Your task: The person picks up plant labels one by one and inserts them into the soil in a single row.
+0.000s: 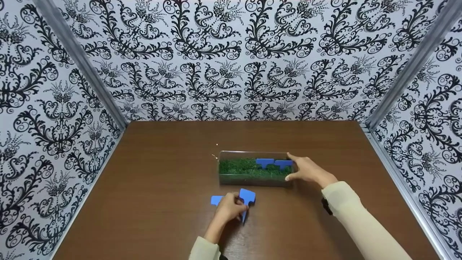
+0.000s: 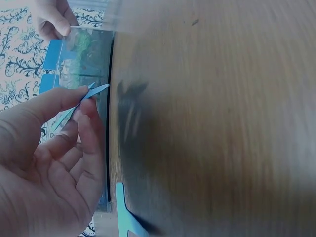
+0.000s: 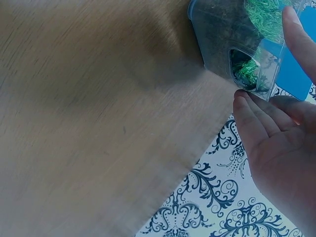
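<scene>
My left hand (image 1: 228,208) pinches a blue T-shaped plant label (image 1: 247,196) between thumb and fingertips, its pointed stem downward, in front of the clear plastic box (image 1: 252,180). Another blue label (image 1: 216,199) lies on the table beside that hand, partly hidden by it in the head view. My right hand (image 1: 308,169) holds the box's right end, thumb at the near side and fingers at the far side. Green shredded grass (image 1: 236,166) fills the box. Two blue labels, a left one (image 1: 265,162) and a right one (image 1: 283,163), stand upright in it.
The brown wooden table (image 1: 162,162) reaches back to a wall (image 1: 231,72) with black scroll patterns. Patterned side panels with grey metal posts (image 1: 86,65) close in the left and right. Small bright specks (image 1: 216,156) show left of the box.
</scene>
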A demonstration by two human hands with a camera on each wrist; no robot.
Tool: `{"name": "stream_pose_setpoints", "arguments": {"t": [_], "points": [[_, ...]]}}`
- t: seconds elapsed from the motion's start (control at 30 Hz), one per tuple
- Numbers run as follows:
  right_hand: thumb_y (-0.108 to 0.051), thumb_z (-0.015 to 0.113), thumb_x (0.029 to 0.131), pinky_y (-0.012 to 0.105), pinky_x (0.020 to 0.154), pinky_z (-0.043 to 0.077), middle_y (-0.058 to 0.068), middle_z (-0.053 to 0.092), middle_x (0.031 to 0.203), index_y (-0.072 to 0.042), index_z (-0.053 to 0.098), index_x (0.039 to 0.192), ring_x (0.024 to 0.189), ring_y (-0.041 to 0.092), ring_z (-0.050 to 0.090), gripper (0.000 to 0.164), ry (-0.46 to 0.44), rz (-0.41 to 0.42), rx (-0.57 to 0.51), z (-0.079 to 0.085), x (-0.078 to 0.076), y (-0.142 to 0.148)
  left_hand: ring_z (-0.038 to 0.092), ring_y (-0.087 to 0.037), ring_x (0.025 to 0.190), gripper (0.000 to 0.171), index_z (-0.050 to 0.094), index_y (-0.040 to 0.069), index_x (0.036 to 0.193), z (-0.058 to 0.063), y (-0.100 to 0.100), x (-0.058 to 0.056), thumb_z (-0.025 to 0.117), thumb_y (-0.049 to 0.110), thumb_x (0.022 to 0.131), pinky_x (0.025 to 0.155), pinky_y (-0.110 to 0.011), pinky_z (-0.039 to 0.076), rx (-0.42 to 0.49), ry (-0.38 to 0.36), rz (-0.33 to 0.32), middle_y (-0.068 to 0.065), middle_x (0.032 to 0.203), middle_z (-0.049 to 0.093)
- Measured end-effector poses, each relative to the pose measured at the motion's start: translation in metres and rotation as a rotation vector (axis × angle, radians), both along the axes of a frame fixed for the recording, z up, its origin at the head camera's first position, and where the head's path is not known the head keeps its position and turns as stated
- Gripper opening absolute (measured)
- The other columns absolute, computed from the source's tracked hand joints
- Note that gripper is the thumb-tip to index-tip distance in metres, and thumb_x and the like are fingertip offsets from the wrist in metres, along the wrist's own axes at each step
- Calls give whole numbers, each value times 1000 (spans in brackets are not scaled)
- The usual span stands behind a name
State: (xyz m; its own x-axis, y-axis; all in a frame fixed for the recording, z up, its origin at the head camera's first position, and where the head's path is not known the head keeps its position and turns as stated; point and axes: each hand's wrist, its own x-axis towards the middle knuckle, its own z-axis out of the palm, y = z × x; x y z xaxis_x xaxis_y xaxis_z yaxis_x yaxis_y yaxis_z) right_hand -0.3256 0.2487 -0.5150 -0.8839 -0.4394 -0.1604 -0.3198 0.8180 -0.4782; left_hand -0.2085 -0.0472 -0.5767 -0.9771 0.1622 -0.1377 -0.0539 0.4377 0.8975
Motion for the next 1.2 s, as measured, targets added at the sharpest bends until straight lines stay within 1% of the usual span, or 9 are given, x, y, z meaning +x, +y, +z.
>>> {"name": "stream_pose_setpoints", "arguments": {"t": [0.27,0.47,0.57,0.6,0.77,0.83,1.03,1.1,1.2], "points": [[-35,81,83,60,111,37,32,36,153,4,25,154,140,49,38,99,4,6,7,0,1,-1,64,-21,55,15,65,3,97,4,-3,-1,72,5,84,48,-35,55,7,15,-7,-4,72,66],[-33,81,82,59,111,37,32,36,153,6,26,154,139,49,39,98,8,2,2,1,1,-1,55,-10,54,20,64,0,100,6,-5,-4,73,7,84,47,-25,48,-3,67,-5,-4,74,65],[-34,82,82,59,111,37,32,36,153,6,26,154,139,49,39,99,11,4,4,1,1,0,54,-8,55,24,65,0,103,6,-6,-6,74,9,83,49,-23,47,-1,75,3,-4,77,65],[-34,82,82,59,111,37,32,36,153,6,26,154,139,49,39,99,12,5,5,1,1,0,54,-8,55,23,65,0,103,6,-6,-7,74,9,84,49,-24,48,2,78,3,-4,77,65],[-32,81,83,60,110,38,31,36,154,4,25,155,140,48,39,98,-1,11,-12,0,0,0,59,-11,67,18,64,2,98,7,-8,-8,73,11,84,59,-29,51,-21,112,-4,-6,82,68],[-31,81,83,60,110,38,31,36,154,4,24,155,140,48,39,98,-6,15,-19,0,0,0,58,-10,71,16,63,2,93,9,-9,-8,72,11,84,63,-28,48,-37,135,-7,-5,81,67],[-31,81,83,59,110,38,31,37,153,4,24,155,139,48,40,98,-4,17,-19,0,0,1,47,-11,66,15,56,0,85,14,-11,-10,69,7,85,61,-25,38,-25,150,-8,2,74,51],[-31,81,83,59,110,38,31,37,153,4,24,155,139,48,40,98,-2,15,-19,0,0,1,46,-11,67,14,56,-1,86,15,-12,-12,68,5,85,62,-25,38,-16,157,-5,1,75,51],[-31,81,83,59,110,39,31,38,152,4,25,155,138,48,41,97,2,12,-20,0,1,0,51,-11,70,13,57,-2,86,15,-14,-13,68,4,84,62,-25,42,-10,167,3,-2,77,58]]}}
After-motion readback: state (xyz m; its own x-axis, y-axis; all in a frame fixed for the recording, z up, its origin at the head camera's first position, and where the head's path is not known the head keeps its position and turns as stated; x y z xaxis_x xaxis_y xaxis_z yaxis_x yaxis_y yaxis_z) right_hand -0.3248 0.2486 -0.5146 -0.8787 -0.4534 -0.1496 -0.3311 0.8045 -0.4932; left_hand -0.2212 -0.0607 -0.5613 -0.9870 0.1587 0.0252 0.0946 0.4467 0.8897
